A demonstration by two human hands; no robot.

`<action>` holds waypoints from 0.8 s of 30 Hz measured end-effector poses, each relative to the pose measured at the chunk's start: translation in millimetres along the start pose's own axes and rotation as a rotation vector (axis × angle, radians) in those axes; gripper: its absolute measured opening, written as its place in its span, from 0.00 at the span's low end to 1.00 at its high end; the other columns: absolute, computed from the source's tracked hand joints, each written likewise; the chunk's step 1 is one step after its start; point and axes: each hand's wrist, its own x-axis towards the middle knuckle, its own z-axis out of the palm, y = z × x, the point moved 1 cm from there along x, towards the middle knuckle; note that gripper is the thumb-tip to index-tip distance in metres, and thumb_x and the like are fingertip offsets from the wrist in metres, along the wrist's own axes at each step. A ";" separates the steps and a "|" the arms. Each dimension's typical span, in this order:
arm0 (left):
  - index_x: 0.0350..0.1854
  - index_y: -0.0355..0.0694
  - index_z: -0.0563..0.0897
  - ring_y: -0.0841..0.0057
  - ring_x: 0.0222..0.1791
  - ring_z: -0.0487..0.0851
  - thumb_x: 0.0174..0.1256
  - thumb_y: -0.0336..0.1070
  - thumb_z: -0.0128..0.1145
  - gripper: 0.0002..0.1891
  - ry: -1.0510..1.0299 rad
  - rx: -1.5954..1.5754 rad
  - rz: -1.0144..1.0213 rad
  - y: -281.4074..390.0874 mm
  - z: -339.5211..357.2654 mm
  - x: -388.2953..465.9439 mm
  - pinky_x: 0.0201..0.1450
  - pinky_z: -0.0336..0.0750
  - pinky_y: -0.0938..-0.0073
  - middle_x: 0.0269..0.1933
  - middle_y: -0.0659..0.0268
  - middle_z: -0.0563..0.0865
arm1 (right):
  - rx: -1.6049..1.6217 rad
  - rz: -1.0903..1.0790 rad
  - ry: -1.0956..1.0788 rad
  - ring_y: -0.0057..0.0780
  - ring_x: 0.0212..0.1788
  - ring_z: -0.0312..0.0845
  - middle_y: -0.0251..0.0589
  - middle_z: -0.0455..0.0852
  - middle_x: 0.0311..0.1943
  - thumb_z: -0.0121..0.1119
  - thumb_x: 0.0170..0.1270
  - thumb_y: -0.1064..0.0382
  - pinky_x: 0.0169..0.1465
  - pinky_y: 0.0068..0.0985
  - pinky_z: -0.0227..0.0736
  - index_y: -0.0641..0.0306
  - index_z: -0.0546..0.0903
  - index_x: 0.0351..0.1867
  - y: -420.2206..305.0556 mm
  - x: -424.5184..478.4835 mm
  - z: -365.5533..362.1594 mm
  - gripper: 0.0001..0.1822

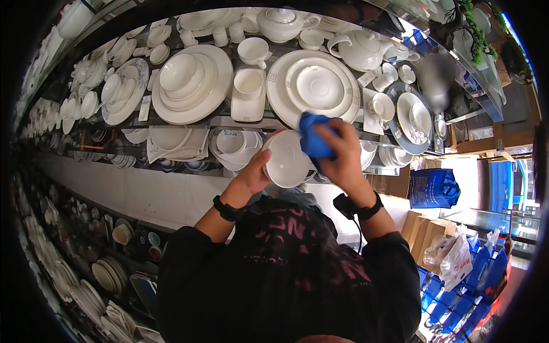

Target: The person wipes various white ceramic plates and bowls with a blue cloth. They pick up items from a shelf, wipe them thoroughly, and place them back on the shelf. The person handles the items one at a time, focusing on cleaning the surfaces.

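Note:
My left hand (256, 173) grips the left rim of a white ceramic bowl (288, 159), which is tilted with its inside towards me. In my right hand (343, 150) is a bunched blue cloth (316, 136), close by the bowl's right rim; whether they touch is not clear. Just beyond the bowl, a large white plate (278, 99) with a key pattern carries smaller stacked plates. To its left, a cup (248, 81) rests on a small rectangular dish (247, 110). Farther left, a white bowl (178, 72) tops another stack of plates.
Glass shelves hold close-set crockery, among it a teapot (281, 25), a second teapot (362, 50) and a blue-rimmed plate (396, 124). Lower shelves carry more bowls. Behind on the left stand further racks of dishes. A blue bag (433, 188) and cardboard boxes (429, 233) are at the right.

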 end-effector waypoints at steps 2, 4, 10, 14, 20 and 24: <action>0.72 0.37 0.61 0.62 0.67 0.72 0.57 0.55 0.62 0.44 -0.030 -0.124 0.007 3.6 1.1 -2.9 0.69 0.66 0.59 0.66 0.55 0.73 | 0.577 0.443 -0.025 0.37 0.51 0.77 0.42 0.81 0.47 0.67 0.51 0.72 0.52 0.32 0.73 0.63 0.78 0.55 22.7 -9.2 -2.4 0.26; 0.71 0.36 0.61 0.61 0.66 0.73 0.58 0.52 0.61 0.42 0.003 -0.094 0.037 1.7 -7.7 -2.5 0.68 0.67 0.59 0.66 0.54 0.73 | 1.086 0.777 -0.186 0.25 0.56 0.74 0.41 0.81 0.53 0.67 0.60 0.66 0.59 0.29 0.70 0.68 0.72 0.62 31.9 -15.3 -3.2 0.29; 0.65 0.31 0.70 0.69 0.58 0.78 0.57 0.32 0.52 0.29 0.032 0.423 0.094 11.6 1.5 0.7 0.62 0.71 0.68 0.57 0.55 0.80 | 0.978 0.659 -0.356 0.30 0.60 0.72 0.43 0.76 0.61 0.67 0.59 0.63 0.65 0.29 0.63 0.67 0.65 0.69 28.5 -30.0 17.3 0.37; 0.60 0.28 0.73 0.64 0.53 0.83 0.49 0.29 0.48 0.30 0.125 1.070 0.173 20.9 14.2 0.4 0.58 0.74 0.69 0.51 0.51 0.84 | 0.626 0.378 -0.387 0.37 0.63 0.71 0.47 0.73 0.64 0.71 0.52 0.64 0.66 0.30 0.63 0.63 0.65 0.70 13.9 -26.1 21.5 0.42; 0.54 0.29 0.77 0.50 0.45 0.84 0.47 0.26 0.47 0.26 0.000 1.371 0.337 39.9 40.6 -3.0 0.50 0.77 0.65 0.43 0.43 0.85 | 0.724 0.377 -0.415 0.32 0.62 0.72 0.44 0.77 0.59 0.72 0.45 0.71 0.66 0.30 0.64 0.65 0.67 0.67 15.6 -28.4 28.7 0.43; 0.55 0.28 0.77 0.61 0.42 0.87 0.47 0.26 0.46 0.27 0.113 1.228 0.492 36.9 42.8 3.3 0.49 0.78 0.68 0.41 0.49 0.87 | 0.667 0.541 -0.102 0.28 0.55 0.76 0.41 0.81 0.53 0.68 0.47 0.74 0.61 0.28 0.68 0.66 0.70 0.64 8.0 -29.3 48.2 0.38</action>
